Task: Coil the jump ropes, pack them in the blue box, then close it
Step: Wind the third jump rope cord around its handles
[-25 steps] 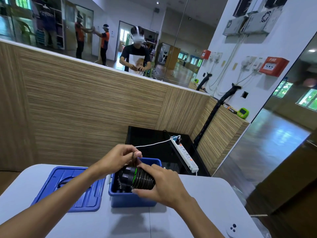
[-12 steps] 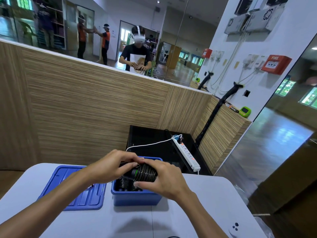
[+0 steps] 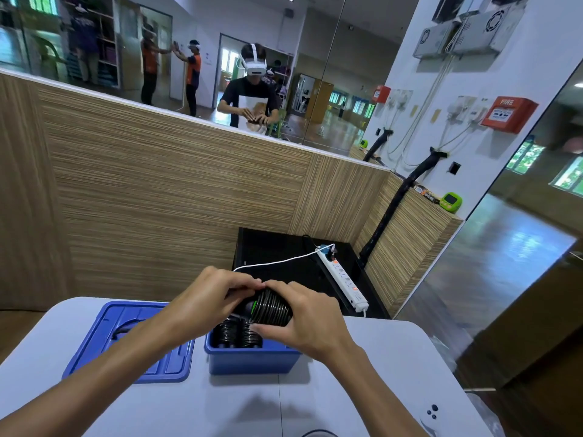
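Note:
A coiled black jump rope [image 3: 272, 309] with a green stripe is held just above the open blue box [image 3: 252, 361] on the white table [image 3: 362, 389]. My left hand [image 3: 208, 302] grips its left end and my right hand [image 3: 307, 323] wraps around its right side. Two more coiled black ropes [image 3: 238, 334] lie inside the box. The blue lid [image 3: 132, 342] lies flat on the table, left of the box and close beside it.
Behind the table stands a black cabinet [image 3: 284, 253] carrying a white power strip [image 3: 344, 280] and a white cable. A wood-panelled wall with a mirror rises beyond. A white controller [image 3: 430, 414] lies at the table's near right corner. A dark cable [image 3: 318, 433] shows at the bottom edge.
Both hands have lifted the coiled rope slightly above the box and closed tighter around it. The view has shifted a little.

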The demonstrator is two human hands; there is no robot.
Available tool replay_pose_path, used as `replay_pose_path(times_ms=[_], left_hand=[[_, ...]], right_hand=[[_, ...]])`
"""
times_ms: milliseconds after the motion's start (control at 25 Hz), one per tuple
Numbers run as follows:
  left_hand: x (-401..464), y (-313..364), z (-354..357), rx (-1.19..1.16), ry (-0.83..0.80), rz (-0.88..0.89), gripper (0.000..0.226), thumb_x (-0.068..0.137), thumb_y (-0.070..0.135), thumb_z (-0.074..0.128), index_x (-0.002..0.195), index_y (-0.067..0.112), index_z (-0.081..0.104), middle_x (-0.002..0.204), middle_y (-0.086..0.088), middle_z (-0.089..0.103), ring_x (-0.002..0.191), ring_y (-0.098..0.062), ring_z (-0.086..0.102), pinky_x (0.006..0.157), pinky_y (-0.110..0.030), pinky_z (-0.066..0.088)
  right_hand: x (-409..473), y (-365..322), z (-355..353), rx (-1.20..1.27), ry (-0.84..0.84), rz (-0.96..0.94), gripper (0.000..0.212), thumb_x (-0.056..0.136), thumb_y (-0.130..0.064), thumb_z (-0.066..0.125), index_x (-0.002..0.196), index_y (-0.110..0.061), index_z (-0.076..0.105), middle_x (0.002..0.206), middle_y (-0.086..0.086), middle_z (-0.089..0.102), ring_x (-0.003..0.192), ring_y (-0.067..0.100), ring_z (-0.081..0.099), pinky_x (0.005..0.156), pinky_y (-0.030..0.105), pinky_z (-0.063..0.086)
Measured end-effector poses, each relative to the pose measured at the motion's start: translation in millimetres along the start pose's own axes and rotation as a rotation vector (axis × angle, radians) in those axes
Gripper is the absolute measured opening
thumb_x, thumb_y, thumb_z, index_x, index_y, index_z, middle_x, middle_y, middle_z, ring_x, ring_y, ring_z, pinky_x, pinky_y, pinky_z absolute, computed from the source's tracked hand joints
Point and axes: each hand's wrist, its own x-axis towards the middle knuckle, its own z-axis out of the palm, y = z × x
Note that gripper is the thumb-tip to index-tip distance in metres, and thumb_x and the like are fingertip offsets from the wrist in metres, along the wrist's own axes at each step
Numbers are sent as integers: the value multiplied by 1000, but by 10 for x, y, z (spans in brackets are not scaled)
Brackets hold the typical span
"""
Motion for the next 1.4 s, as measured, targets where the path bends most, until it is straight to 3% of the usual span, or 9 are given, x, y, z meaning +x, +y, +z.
replay_pose_path(times_ms=[360, 440, 680, 840, 1000, 1120, 1200, 1280, 1400], left_hand=[[76, 60, 338, 141, 264, -137, 14, 83, 11, 73, 92, 21, 77, 110, 0, 73, 104, -9, 68, 85, -25, 53], [94, 120, 363, 213, 250, -203, 8, 84, 15, 71, 89, 20, 75, 106, 0, 74, 109, -12, 66, 81, -22, 48], [191, 103, 263, 214, 34, -308, 6, 91, 25, 61, 86, 26, 63, 81, 8, 66, 76, -8, 62, 69, -26, 49], [59, -19, 470, 99, 150, -278, 21, 98, 32, 48, 114, 19, 54, 115, 2, 58, 106, -15, 56, 87, -26, 42], [-95, 64, 687, 186, 239, -145, 48, 102, 43, 31, 139, 17, 48, 155, 2, 28, 146, -11, 20, 116, -20, 13], [-120, 208, 669, 43, 297, -31, 48, 100, 43, 25, 113, 19, 65, 132, 4, 56, 130, 2, 42, 113, -20, 26], [-47, 296, 565, -342, 332, -253, 47, 102, 43, 31, 96, 17, 70, 99, 5, 73, 99, 0, 63, 91, -24, 47], [104, 319, 374, -559, 212, -508, 49, 100, 52, 35, 94, 18, 71, 85, 2, 77, 90, -9, 69, 89, -28, 48], [220, 311, 221, -200, -23, -507, 35, 89, 55, 56, 93, 23, 69, 79, 3, 75, 77, -6, 69, 66, -15, 47]], right_hand=[[-14, 75, 145, -186, 210, 4, 71, 69, -81, 54, 126, -39, 59, 85, -13, 63, 64, 12, 64, 46, 23, 36], [-21, 85, 163, -219, 229, 14, 70, 68, -81, 55, 122, -37, 62, 81, -14, 63, 59, 10, 63, 44, 22, 33], [-96, 122, 222, -196, 222, -7, 71, 72, -81, 50, 124, -34, 64, 81, -13, 65, 57, 8, 62, 44, 19, 36], [-51, 105, 157, -197, 245, 36, 73, 72, -79, 46, 124, -32, 64, 80, -10, 64, 53, 14, 62, 42, 24, 37], [-55, 132, 160, -181, 169, 33, 78, 75, -77, 41, 138, -33, 53, 96, -5, 67, 70, 21, 68, 53, 31, 46], [-51, 147, 176, -228, 184, 39, 69, 72, -71, 57, 130, -34, 58, 83, -6, 65, 57, 18, 63, 45, 25, 35], [-60, 169, 180, -259, 181, 49, 71, 71, -74, 49, 127, -32, 62, 78, -6, 64, 51, 17, 60, 45, 22, 28], [-80, 217, 204, -281, 171, 32, 73, 72, -75, 48, 129, -32, 61, 79, -5, 64, 52, 17, 60, 43, 22, 30], [-94, 204, 257, -301, 138, 32, 72, 69, -75, 58, 127, -33, 62, 75, -6, 61, 49, 16, 59, 41, 22, 30]])
